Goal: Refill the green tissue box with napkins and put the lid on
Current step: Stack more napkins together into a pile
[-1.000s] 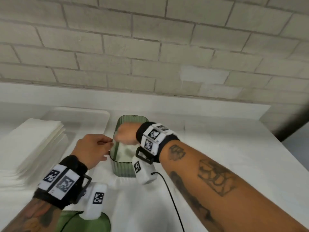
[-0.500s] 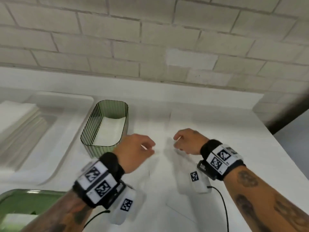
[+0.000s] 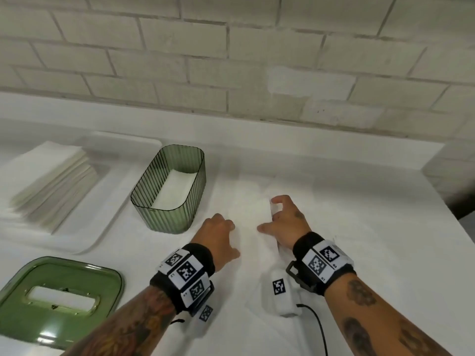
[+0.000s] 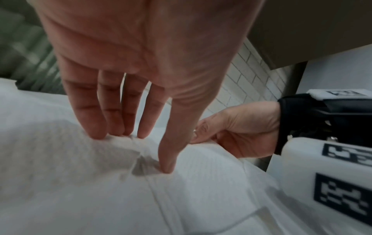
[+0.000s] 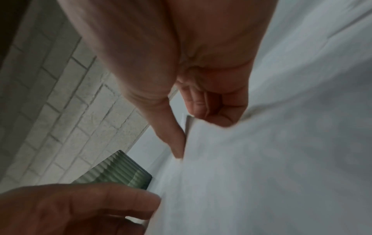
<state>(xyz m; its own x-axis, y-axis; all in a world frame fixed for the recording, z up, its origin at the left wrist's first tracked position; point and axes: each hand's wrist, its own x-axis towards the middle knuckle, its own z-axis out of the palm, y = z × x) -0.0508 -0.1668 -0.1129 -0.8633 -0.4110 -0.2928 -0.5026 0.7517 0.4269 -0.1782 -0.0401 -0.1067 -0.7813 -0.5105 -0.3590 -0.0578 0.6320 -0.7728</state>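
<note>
The green ribbed tissue box (image 3: 169,201) stands open on the white table, with a white napkin lying flat on its bottom. Its green lid (image 3: 59,299) lies at the front left. A loose white napkin (image 3: 249,214) (image 4: 100,182) (image 5: 261,159) lies on the table just right of the box. My left hand (image 3: 232,238) (image 4: 141,151) presses on the napkin with straight fingertips. My right hand (image 3: 268,214) (image 5: 193,135) pinches the napkin's folded right edge between thumb and curled fingers.
A stack of napkins (image 3: 48,181) sits on a white tray (image 3: 84,235) left of the box. A white brick wall (image 3: 231,60) runs behind the table. The table's right edge (image 3: 437,201) drops off beyond my right hand.
Both hands left the box rim and moved right of the box with a napkin. They have come down onto the table, and my left fingers have straightened onto the napkin.
</note>
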